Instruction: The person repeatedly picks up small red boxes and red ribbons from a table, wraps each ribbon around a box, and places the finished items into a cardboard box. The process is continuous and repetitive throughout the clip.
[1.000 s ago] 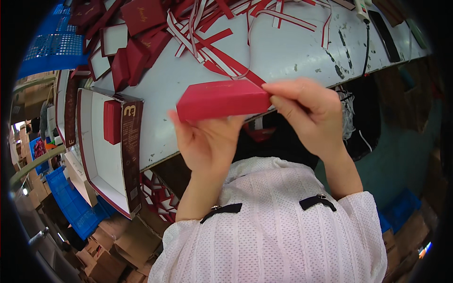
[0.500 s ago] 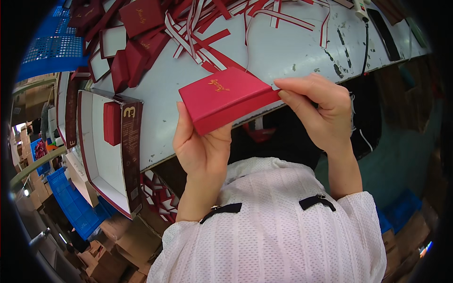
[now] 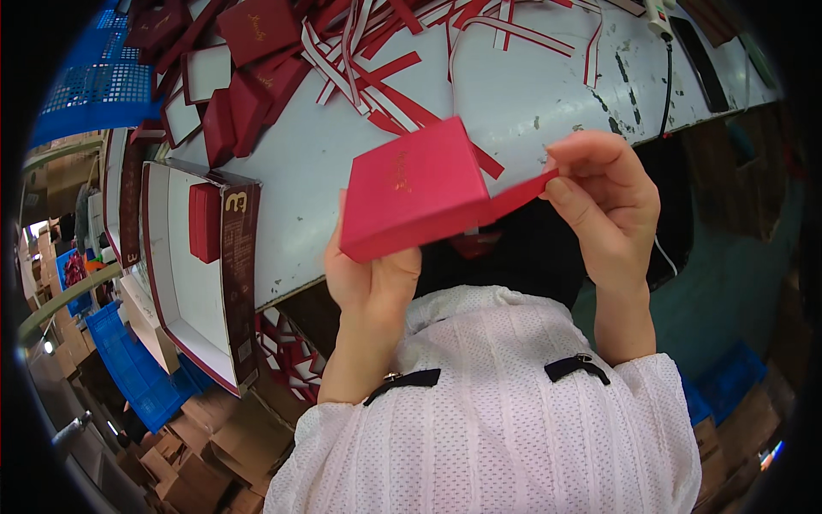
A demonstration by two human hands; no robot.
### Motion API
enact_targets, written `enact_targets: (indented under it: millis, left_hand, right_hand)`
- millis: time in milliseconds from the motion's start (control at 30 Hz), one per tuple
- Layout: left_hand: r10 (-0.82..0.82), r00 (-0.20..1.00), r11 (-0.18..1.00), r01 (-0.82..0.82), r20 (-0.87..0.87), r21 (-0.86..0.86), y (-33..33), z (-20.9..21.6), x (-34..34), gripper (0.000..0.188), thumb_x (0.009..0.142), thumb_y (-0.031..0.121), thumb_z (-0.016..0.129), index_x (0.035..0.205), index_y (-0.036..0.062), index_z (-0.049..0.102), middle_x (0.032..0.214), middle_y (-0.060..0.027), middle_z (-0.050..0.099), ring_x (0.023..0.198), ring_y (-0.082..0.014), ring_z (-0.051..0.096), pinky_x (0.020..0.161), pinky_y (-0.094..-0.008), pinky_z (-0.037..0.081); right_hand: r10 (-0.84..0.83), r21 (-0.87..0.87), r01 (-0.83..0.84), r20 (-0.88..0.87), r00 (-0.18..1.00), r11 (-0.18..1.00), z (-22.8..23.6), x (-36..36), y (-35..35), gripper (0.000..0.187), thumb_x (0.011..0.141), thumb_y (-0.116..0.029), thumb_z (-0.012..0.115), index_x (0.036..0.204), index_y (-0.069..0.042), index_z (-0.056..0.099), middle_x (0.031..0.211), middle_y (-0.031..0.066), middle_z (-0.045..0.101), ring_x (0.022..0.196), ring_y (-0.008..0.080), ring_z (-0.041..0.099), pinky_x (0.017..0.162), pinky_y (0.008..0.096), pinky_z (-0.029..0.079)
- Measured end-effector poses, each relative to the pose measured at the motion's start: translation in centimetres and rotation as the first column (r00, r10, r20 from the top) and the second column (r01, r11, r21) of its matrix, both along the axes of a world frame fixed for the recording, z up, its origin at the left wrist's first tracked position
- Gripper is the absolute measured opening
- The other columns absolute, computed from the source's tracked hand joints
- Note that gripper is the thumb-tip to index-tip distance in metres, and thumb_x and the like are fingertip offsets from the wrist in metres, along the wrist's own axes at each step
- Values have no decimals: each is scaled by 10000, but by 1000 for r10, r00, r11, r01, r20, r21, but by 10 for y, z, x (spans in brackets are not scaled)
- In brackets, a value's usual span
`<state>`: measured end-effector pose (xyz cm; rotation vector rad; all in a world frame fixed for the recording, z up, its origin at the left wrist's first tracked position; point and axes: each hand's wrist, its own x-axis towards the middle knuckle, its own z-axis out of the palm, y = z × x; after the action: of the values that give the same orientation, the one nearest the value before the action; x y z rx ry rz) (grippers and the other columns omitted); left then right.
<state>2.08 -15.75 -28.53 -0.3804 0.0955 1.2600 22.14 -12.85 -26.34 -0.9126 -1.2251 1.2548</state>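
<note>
My left hand (image 3: 374, 278) is closed around the near left part of a flat red gift box (image 3: 419, 193) with gold lettering on its lid. It holds the box tilted above the table's front edge, with several of its fingers hidden underneath. From the box's right side a red strip (image 3: 524, 194) stretches out. Its far end is pinched between the thumb and forefinger of my right hand (image 3: 608, 201). Whether the strip is fixed to the box or wraps around it, I cannot tell.
Red and white strips (image 3: 377, 77) lie loose on the worn white table (image 3: 548, 111). Several red boxes (image 3: 257, 34) and white-lined halves are heaped at the far left. An open carton (image 3: 193, 300) on the left holds a red box (image 3: 205, 223). A black cable (image 3: 667, 86) runs along the right.
The box has turned counterclockwise and shifted slightly right. My right hand has moved right, and more of the strip now stands away from the box's side.
</note>
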Motion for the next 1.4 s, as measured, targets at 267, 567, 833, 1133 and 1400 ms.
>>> enact_targets:
  millis: [267, 567, 833, 1133, 1400]
  left_hand:
    - [-123, 959, 982, 155, -256, 108, 9, -23, 17, 425, 874, 263, 212, 1147, -17, 378, 1104, -169, 474, 981, -286, 504, 808, -406, 444]
    - [-100, 964, 986, 129, -246, 104, 1, -34, 13, 464, 882, 330, 201, 1155, -1, 379, 1103, -160, 478, 971, -285, 510, 805, -400, 443]
    - [272, 193, 954, 76, -943, 290, -9, -39, 3, 613, 770, 462, 472, 1170, 18, 341, 1175, -124, 398, 1101, -233, 382, 913, -359, 312]
    - [288, -81, 815, 543, -954, 200, -24, -21, -37, 357, 606, 123, 693, 859, 43, 454, 885, -69, 503, 917, -208, 466, 825, -324, 351]
    - [602, 112, 790, 65, -791, 610, -33, 38, -112, 92, 817, 136, 494, 878, 67, 504, 931, -142, 548, 1012, -279, 462, 867, -404, 344]
  right_hand:
    - [31, 240, -114, 325, 945, 964, 4, -22, -2, 263, 678, 93, 581, 902, 13, 470, 747, 56, 544, 671, 97, 541, 631, 204, 439]
    - [31, 92, -73, 393, 919, 993, 7, -26, -5, 388, 679, 72, 577, 1015, -5, 399, 734, 48, 538, 662, 82, 524, 614, 198, 435]
    - [398, -307, -411, -109, 911, 858, -13, -39, -13, 339, 759, 48, 461, 1059, -41, 330, 610, 23, 493, 552, 57, 455, 507, 191, 337]
    - [522, -120, -512, 305, 796, 851, -16, -63, -3, 172, 758, -4, 513, 928, -4, 491, 588, 40, 513, 532, 101, 500, 535, 222, 406]
    - [-153, 361, -325, 840, 521, 874, -50, -61, 56, 228, 624, -28, 612, 842, -19, 546, 840, 96, 543, 736, 258, 539, 620, 330, 442]
